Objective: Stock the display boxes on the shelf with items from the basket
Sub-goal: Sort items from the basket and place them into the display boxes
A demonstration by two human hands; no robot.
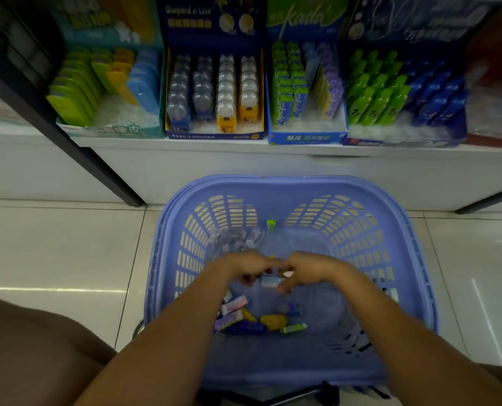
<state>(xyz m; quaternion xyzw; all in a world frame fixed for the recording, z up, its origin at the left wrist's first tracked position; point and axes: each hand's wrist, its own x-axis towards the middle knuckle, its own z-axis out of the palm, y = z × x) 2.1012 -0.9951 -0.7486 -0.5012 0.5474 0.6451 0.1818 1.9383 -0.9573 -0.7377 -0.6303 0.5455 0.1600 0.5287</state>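
Lilac slatted plastic basket point(414, 259), lower centre of frame, on the tiled floor. Small loose items point(261, 320) lie in it: pink, purple, yellow, blue, green. Four open display boxes point(214, 133) line the shelf point(185, 143) across the top, partly stocked.

Shop: shelf point(244, 143) of stocked display boxes point(214, 92).

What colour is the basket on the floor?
Light purple-blue plastic basket with slotted walls, shown clearly in the head view.
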